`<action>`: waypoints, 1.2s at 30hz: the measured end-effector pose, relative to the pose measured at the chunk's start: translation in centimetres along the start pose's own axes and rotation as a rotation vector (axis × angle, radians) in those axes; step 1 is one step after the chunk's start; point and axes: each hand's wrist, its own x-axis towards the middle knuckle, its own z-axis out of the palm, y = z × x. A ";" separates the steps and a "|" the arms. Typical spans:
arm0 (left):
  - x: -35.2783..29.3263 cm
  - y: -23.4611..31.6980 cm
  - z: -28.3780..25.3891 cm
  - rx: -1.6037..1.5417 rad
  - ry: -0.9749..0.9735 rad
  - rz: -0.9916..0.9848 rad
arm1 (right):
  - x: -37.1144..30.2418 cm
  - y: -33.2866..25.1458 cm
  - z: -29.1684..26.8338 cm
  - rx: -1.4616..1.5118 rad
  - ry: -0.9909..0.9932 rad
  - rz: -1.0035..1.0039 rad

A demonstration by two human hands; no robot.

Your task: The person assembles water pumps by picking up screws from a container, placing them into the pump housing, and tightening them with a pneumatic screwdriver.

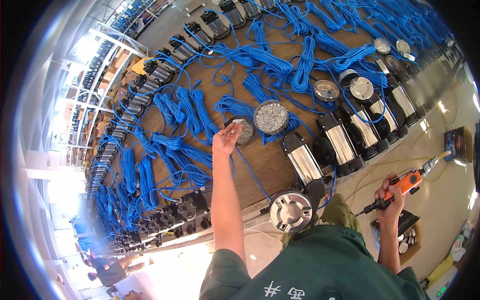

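Note:
My left hand (227,140) is over the edge of a dark round bowl (245,132) of small silvery fasteners. Its fingers are drawn together, with tiny bright screws at their tips. A second, larger bowl (271,117) heaped with similar fasteners stands beside it. My right hand (391,200) grips an orange and black air screwdriver (411,183) off the table's right side; its dark bit points toward me, and a hose leaves the far end. Directly before me, a round metal pump cover (291,211) with slots faces up, close to a silver motor (304,162) with black ends.
Coils of blue cable (185,112) cover much of the brown table (247,177). Silver motors (345,142) line its right edge, and more stand along the far left rim. Loose metal caps (361,88) lie at the right. Another person (112,271) is at the lower left.

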 end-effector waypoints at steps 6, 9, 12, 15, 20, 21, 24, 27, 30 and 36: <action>-4.4 -1.2 1.9 0.018 -0.174 0.056 | -0.4 -0.4 0.8 0.021 -0.103 -0.065; -9.1 -1.9 3.8 0.046 -0.169 0.109 | -0.8 -1.5 3.5 0.070 -0.207 -0.144; -14.2 -3.6 5.9 0.030 -0.042 0.086 | -1.2 -2.9 6.7 0.122 -0.372 -0.251; -18.8 -5.5 7.7 -0.140 -0.042 -0.062 | -1.9 -3.4 11.0 0.176 -0.576 -0.349; -25.3 -6.6 9.3 -0.038 -0.050 0.023 | -3.6 -3.5 15.8 0.221 -0.800 -0.363; -26.9 -6.4 9.7 -0.001 -0.055 0.057 | -4.1 -3.4 16.5 0.241 -0.840 -0.357; -30.3 -6.7 9.5 0.015 -0.046 0.107 | -5.2 -3.0 18.2 0.279 -0.913 -0.310; -32.9 -8.1 9.7 -0.034 -0.067 0.109 | -6.4 -2.3 19.4 0.308 -0.936 -0.250; -34.7 -9.5 10.3 -0.059 -0.111 0.093 | -7.1 -1.5 20.1 0.340 -0.982 -0.201; -35.2 -11.3 10.6 -0.132 -0.186 0.106 | -7.9 -0.8 20.7 0.357 -1.002 -0.166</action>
